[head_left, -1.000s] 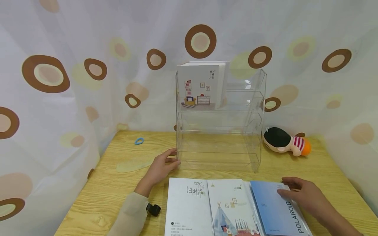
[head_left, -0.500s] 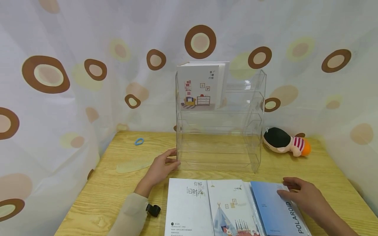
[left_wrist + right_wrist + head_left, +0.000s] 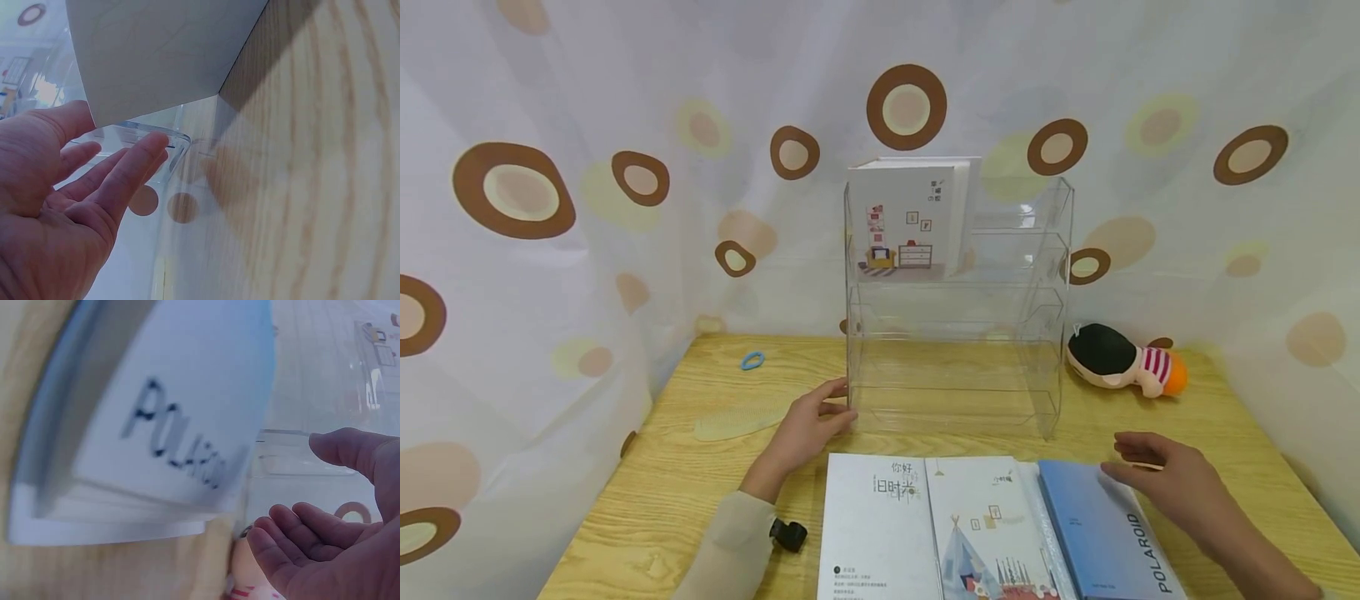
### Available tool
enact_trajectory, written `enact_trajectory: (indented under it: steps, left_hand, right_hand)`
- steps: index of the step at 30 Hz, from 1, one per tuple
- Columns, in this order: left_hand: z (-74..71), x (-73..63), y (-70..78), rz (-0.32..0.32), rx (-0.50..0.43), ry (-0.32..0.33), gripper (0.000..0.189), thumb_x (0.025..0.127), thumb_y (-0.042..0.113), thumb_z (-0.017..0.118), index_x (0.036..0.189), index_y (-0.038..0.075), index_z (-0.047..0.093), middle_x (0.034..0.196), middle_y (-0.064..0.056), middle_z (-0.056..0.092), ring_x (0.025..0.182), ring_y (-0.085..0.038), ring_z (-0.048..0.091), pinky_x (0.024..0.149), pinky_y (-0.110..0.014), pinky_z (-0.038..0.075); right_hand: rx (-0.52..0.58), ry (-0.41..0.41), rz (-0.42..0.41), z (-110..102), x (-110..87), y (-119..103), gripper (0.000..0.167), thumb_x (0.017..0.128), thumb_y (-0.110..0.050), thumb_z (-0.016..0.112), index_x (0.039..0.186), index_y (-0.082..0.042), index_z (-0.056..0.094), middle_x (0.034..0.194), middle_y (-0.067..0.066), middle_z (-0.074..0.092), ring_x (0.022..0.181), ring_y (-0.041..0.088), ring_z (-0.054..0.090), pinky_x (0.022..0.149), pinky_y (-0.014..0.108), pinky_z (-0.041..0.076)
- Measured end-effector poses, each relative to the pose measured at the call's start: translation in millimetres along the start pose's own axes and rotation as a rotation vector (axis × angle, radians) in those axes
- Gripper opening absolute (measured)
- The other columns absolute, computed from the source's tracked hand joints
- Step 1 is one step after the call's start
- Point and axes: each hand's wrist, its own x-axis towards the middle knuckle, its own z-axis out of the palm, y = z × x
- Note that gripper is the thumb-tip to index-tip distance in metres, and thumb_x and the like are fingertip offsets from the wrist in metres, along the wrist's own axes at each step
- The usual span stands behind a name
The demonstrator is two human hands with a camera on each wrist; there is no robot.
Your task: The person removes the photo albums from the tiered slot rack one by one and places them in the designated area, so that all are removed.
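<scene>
A clear multi-tier rack stands on the table, a white book leaning in its top tier. My left hand is at the rack's lower left side. Its fingers are extended against the clear edge in the left wrist view. My right hand hovers by the top right corner of a blue book marked POLAROID. In the right wrist view the thumb and fingers are spread apart with nothing between them. Left of the blue book lie a book with a tent picture and a white book with Chinese lettering.
A plush doll lies right of the rack. On the left of the wooden table are a pale comb and a blue ring. A dotted curtain surrounds the table at the back and sides.
My right hand has risen slightly up and away from the blue book's cover. The blue book's left edge shows more now. My left hand stays at the rack.
</scene>
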Motion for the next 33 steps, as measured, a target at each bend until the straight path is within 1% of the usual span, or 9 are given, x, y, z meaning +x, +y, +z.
enact_trajectory:
  steps: [3, 5, 8, 15, 19, 21, 25, 28, 33]
  left_hand:
    - [0.0, 0.2, -0.2, 0.000, 0.001, 0.001, 0.062, 0.109, 0.014, 0.075, 0.167, 0.009, 0.053, 0.159, -0.019, 0.063, 0.136, -0.039, 0.072, 0.098, -0.041, 0.071]
    - [-0.1, 0.3, 0.3, 0.001, -0.001, 0.001, 0.062, 0.109, 0.013, 0.075, 0.167, 0.009, 0.053, 0.159, -0.019, 0.063, 0.136, -0.039, 0.072, 0.097, -0.041, 0.071]
    - [-0.1, 0.4, 0.9, 0.001, -0.004, 0.002, 0.062, 0.109, 0.013, 0.076, 0.167, 0.010, 0.053, 0.159, -0.019, 0.063, 0.136, -0.038, 0.072, 0.097, -0.041, 0.071]
    - [0.0, -0.1, 0.8, -0.005, 0.000, 0.003, 0.062, 0.109, 0.013, 0.076, 0.166, 0.009, 0.053, 0.159, -0.020, 0.063, 0.135, -0.038, 0.072, 0.097, -0.040, 0.071]
    - [-0.1, -0.5, 1.1, -0.005, -0.008, 0.002, 0.062, 0.109, 0.013, 0.076, 0.167, 0.009, 0.053, 0.159, -0.020, 0.063, 0.135, -0.038, 0.072, 0.098, -0.041, 0.071]
    - [0.0, -0.3, 0.9, -0.006, -0.007, 0.002, 0.062, 0.109, 0.014, 0.076, 0.166, 0.009, 0.053, 0.159, -0.020, 0.063, 0.135, -0.038, 0.072, 0.098, -0.041, 0.071]
    - [-0.5, -0.1, 1.1, -0.012, -0.006, 0.000, 0.062, 0.109, 0.013, 0.076, 0.166, 0.011, 0.054, 0.159, -0.019, 0.063, 0.135, -0.037, 0.072, 0.098, -0.040, 0.071]
    - [-1.1, -0.5, 1.8, -0.012, -0.001, -0.004, 0.062, 0.108, 0.012, 0.076, 0.166, 0.010, 0.054, 0.159, -0.019, 0.063, 0.135, -0.038, 0.072, 0.097, -0.041, 0.071]
    - [-0.4, -0.5, 2.0, -0.011, 0.002, -0.002, 0.062, 0.108, 0.012, 0.076, 0.166, 0.009, 0.053, 0.159, -0.020, 0.063, 0.136, -0.039, 0.071, 0.098, -0.041, 0.071]
  right_hand:
    - [0.017, 0.032, -0.049, -5, -0.3, -8, 0.083, 0.108, -0.050, 0.075, 0.161, 0.008, 0.050, 0.156, 0.034, 0.062, 0.138, 0.053, 0.063, 0.098, 0.038, 0.066]
    - [0.025, 0.054, -0.079, -7, -0.3, -14, 0.081, 0.108, -0.050, 0.076, 0.160, 0.007, 0.052, 0.155, 0.033, 0.064, 0.138, 0.052, 0.064, 0.087, 0.022, 0.061]
    - [0.046, 0.079, -0.112, -10, 0.0, -26, 0.078, 0.108, -0.048, 0.076, 0.159, 0.007, 0.054, 0.154, 0.033, 0.064, 0.137, 0.052, 0.065, 0.078, 0.012, 0.056]
    - [0.088, 0.132, -0.198, -16, 3.1, -57, 0.068, 0.109, -0.041, 0.076, 0.156, 0.004, 0.059, 0.153, 0.031, 0.066, 0.134, 0.051, 0.067, 0.080, 0.009, 0.055]
    - [0.121, 0.149, -0.252, -22, 8.0, -77, 0.065, 0.109, -0.040, 0.076, 0.158, -0.001, 0.059, 0.155, 0.027, 0.066, 0.134, 0.045, 0.067, 0.083, 0.006, 0.054]
    - [0.122, 0.163, -0.283, -26, 11.9, -87, 0.063, 0.109, -0.040, 0.076, 0.158, -0.002, 0.060, 0.155, 0.026, 0.066, 0.130, 0.035, 0.070, 0.083, 0.006, 0.054]
    - [0.150, 0.186, -0.333, -33, 19.0, -108, 0.063, 0.109, -0.040, 0.076, 0.158, -0.005, 0.061, 0.154, 0.023, 0.067, 0.114, -0.001, 0.067, 0.084, 0.004, 0.054]
    - [0.181, 0.184, -0.350, -38, 24.9, -124, 0.064, 0.109, -0.043, 0.076, 0.160, -0.008, 0.059, 0.155, 0.020, 0.066, 0.109, -0.012, 0.060, 0.086, 0.002, 0.053]
    - [0.223, 0.172, -0.358, -43, 37.7, -146, 0.067, 0.109, -0.048, 0.073, 0.165, -0.015, 0.056, 0.157, 0.012, 0.065, 0.133, 0.017, 0.066, 0.091, 0.000, 0.049]
